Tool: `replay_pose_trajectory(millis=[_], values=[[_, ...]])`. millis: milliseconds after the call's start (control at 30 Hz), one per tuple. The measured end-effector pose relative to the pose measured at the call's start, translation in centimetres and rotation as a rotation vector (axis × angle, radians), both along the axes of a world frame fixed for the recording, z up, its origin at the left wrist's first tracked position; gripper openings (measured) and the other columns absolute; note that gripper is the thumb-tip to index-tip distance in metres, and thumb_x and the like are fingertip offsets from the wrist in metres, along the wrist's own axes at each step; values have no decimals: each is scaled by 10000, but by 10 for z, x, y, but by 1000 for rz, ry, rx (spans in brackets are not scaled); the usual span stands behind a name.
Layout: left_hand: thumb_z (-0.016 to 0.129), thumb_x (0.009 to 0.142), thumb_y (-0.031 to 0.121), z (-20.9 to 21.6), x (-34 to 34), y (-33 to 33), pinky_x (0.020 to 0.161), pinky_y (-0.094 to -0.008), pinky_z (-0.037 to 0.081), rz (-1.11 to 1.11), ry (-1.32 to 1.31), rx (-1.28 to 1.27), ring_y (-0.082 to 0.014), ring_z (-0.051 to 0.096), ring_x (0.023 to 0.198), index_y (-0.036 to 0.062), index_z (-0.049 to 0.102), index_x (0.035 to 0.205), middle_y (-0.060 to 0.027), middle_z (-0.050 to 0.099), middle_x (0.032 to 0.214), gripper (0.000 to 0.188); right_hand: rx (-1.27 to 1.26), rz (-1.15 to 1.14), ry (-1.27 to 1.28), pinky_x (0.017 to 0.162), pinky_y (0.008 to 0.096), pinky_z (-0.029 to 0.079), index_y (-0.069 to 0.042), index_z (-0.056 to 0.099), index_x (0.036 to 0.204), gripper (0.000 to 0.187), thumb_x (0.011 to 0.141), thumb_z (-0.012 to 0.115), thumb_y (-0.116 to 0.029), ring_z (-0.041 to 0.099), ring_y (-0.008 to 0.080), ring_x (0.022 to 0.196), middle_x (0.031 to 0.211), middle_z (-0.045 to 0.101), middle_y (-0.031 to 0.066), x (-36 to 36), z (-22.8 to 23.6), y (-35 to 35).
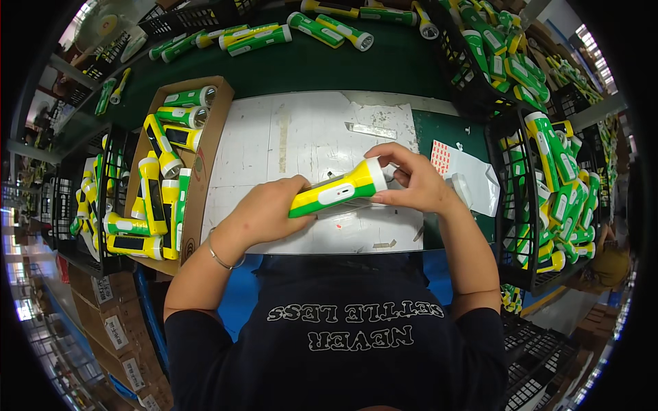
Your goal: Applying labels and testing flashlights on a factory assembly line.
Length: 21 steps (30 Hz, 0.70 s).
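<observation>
A yellow and green flashlight [338, 190] with a white switch panel is held level above the white work board [257, 147]. My left hand [274, 209] wraps round its tail end. At the head end, my right hand [411, 179] has its thumb and fingers closed about the pale lens rim. The fingers partly hide the lens. Right of that hand lie a sheet of small red stickers [441, 157], a white plastic bag [481, 179] and a clear round disc [460, 188]. A clear strip [371, 130] rests on the board beyond my hands.
To the left, a cardboard box [220, 113] holds several flashlights, with a black crate [113, 154] beside it. Black crates [519, 257] full of flashlights stand on the right. More flashlights [259, 41] lie on the dark green belt [404, 72] at the far side.
</observation>
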State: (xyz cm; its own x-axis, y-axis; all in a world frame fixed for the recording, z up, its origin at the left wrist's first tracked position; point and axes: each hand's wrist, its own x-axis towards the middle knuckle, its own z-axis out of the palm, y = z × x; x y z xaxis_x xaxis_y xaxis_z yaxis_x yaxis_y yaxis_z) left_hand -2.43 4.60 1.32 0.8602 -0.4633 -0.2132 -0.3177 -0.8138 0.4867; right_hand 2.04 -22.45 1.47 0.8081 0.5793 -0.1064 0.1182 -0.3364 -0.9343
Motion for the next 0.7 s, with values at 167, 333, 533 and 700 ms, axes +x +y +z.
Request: replay_pose_trajectory(millis=[167, 333, 533, 700], values=[[663, 751, 259, -12, 6, -11, 785, -367, 474, 159, 196, -340, -340, 607, 894, 3, 455, 1161, -213, 604, 981, 526, 142, -252, -2, 517, 202, 371, -77, 524, 1108, 479, 690, 749, -142, 451, 32, 602, 923, 577, -1, 2, -39, 24], [662, 768, 232, -44, 8, -7, 875, -348, 433, 375, 247, -615, -289, 559, 1019, -27, 374, 1247, -203, 556, 1100, 616, -468, -234, -530, 612, 356, 485, -92, 603, 935, 265, 779, 644, -303, 616, 247, 717, 869, 609, 74, -12, -82, 63], [699, 733, 203, -53, 12, -20, 889, -343, 431, 416, 141, -604, -280, 551, 1031, -23, 392, 1233, -200, 543, 1119, 628, -245, -308, -385, 611, 296, 476, -67, 612, 893, 180, 827, 613, -235, 607, 177, 669, 788, 630, 72, 3, -72, 49], [706, 720, 200, -54, 9, -35, 890, -347, 431, 343, 103, -598, -286, 553, 1030, -20, 399, 1226, -201, 548, 1104, 631, 136, -236, 117, 608, 184, 401, -7, 606, 844, 188, 850, 630, -193, 489, 24, 665, 739, 591, -13, 2, -57, 33]])
